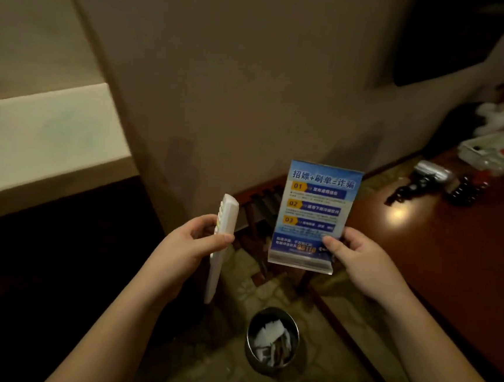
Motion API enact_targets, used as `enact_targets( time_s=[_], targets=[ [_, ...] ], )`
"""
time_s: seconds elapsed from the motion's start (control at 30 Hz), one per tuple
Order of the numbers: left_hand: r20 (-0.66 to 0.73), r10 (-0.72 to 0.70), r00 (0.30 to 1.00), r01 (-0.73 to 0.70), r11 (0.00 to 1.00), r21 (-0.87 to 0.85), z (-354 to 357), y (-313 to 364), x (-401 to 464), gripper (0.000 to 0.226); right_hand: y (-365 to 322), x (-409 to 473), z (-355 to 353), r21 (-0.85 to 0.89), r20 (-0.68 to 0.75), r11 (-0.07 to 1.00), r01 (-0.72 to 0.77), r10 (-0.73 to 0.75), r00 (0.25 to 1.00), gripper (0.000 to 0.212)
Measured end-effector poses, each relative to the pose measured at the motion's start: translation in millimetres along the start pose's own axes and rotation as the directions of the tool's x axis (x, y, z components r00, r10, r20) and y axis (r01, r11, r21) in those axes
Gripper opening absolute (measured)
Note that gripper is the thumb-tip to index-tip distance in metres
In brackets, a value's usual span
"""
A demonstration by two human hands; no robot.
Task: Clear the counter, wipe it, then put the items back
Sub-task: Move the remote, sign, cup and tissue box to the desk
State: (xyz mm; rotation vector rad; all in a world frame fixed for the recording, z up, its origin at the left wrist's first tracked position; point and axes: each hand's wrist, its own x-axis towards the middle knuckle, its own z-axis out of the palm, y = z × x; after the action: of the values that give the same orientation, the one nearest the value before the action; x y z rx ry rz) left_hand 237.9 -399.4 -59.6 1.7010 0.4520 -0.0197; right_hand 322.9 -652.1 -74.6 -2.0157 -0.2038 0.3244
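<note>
My left hand (192, 243) grips a white remote control (220, 249), held edge-on and upright in mid-air. My right hand (357, 261) pinches the lower right corner of a clear acrylic sign stand with a blue printed notice (312, 214), also held in the air and facing me. Both items hang between a pale counter top (54, 143) on the left and a dark red wooden desk (440, 256) on the right.
On the desk's far end lie a silver object (432, 171), dark remote-like items (467, 191) and a white tray of small things (492, 151). A metal waste bin with paper scraps (272, 342) stands on the patterned floor below. A wooden luggage rack (261, 210) stands against the wall.
</note>
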Motion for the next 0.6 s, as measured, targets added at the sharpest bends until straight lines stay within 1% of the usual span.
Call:
enact_targets(
  time_s=[0.13, 0.33, 0.47, 0.6],
  targets=[
    [0.061, -0.022, 0.998, 0.019, 0.999, 0.045, 66, 0, 3, 0.031, 42, -17, -50, -0.013, -0.026, 0.998, -0.060, 0.060, 0.998, 0.011],
    [0.190, -0.005, 0.982, -0.031, 0.981, 0.190, 163, 8, 12, 0.043, 109, -41, -123, -0.006, -0.090, 0.986, -0.169, 0.168, 0.982, 0.008],
    [0.291, 0.019, 0.957, -0.118, 0.937, 0.328, 224, 11, 21, 0.050, 154, -58, -164, 0.037, -0.156, 0.969, -0.246, 0.249, 0.956, 0.008],
    [0.400, 0.054, 0.915, -0.261, 0.834, 0.486, 274, 16, 35, 0.065, 190, -76, -195, 0.065, -0.215, 0.951, -0.302, 0.309, 0.926, 0.008]
  ],
)
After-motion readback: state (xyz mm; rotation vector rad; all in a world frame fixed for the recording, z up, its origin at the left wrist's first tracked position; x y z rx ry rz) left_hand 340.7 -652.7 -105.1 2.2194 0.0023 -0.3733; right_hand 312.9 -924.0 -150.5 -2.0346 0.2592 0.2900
